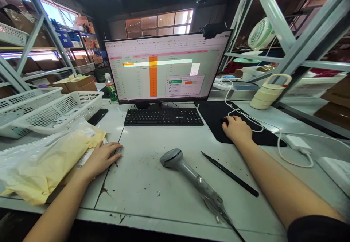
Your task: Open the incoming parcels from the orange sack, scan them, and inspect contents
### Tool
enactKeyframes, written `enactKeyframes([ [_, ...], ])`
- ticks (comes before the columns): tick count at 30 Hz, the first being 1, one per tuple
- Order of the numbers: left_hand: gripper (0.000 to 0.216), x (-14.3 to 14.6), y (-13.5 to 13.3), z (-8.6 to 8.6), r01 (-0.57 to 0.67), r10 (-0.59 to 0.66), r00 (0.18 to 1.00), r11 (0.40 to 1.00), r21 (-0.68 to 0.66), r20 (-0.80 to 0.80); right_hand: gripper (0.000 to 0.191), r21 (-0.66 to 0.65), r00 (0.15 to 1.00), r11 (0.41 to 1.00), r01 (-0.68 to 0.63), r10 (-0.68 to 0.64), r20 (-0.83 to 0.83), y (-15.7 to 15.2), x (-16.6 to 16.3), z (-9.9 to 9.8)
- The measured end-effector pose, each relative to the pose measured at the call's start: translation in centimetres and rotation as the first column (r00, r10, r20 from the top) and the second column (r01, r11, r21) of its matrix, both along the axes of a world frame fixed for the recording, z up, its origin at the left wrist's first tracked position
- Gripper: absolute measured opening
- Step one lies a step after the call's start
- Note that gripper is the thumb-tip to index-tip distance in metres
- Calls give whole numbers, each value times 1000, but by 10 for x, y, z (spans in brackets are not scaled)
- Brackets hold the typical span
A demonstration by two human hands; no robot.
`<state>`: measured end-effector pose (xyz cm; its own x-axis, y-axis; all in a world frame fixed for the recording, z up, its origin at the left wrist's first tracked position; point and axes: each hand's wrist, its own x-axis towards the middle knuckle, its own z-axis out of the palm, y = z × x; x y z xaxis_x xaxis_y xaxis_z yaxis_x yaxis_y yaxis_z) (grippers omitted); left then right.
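My right hand rests over a dark computer mouse on the black mouse pad; most of the mouse is hidden under my fingers. My left hand lies flat on the table with its fingers stretched out, holding nothing. It is beside a yellow package in clear plastic. Between my arms lie a grey barcode scanner, its handle wrapped in clear tape, and a slim black craft knife. Beyond them sits a black keyboard in front of a monitor showing a spreadsheet and a small pop-up window.
White perforated baskets stand at the left, with a black phone beside them. A green-labelled bottle is left of the monitor. At the right are a cream tumbler, white cables with an adapter, and a metal frame.
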<state>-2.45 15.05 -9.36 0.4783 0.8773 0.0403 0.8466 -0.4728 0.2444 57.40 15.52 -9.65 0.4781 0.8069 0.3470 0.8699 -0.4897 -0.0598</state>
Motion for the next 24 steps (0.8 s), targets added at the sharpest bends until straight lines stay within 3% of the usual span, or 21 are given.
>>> enactKeyframes([
  [24, 42, 1, -1, 1, 5, -5, 1000, 1000, 14, 6, 56, 54, 1000, 998, -18, 18, -8, 0, 0, -2],
])
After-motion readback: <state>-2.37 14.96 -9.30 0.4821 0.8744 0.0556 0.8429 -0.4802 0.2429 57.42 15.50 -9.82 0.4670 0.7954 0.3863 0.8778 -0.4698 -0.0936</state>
